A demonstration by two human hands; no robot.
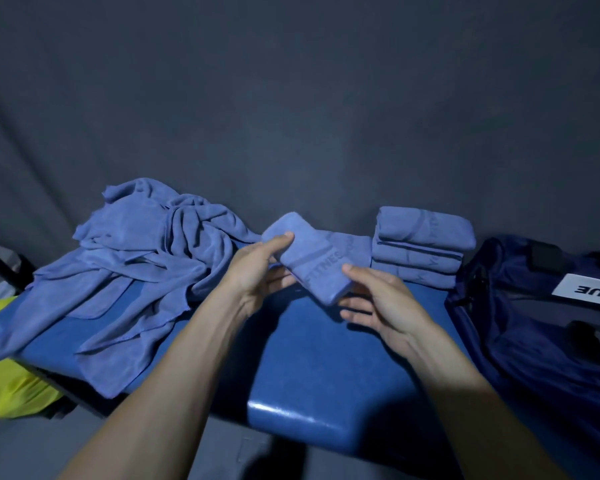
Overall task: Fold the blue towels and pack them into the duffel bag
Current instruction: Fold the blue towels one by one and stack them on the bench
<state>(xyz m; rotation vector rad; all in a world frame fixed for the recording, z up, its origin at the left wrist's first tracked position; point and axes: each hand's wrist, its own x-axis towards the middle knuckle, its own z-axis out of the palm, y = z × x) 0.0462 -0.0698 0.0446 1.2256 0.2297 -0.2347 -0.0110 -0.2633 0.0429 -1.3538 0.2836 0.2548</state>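
Above blue table (326, 358), folded towel (309, 258) angled far-left to near-right

Two bare hands hold a folded blue towel (309, 258) above a blue table (326, 368). The left hand (257, 271) grips its far end, thumb on top; the right hand (371, 299) grips its near end. Left of the towel lies a heap (136, 258) of unfolded blue towels. Right of it sits a stack (420, 247) of folded ones, then a navy duffel bag (541, 323).
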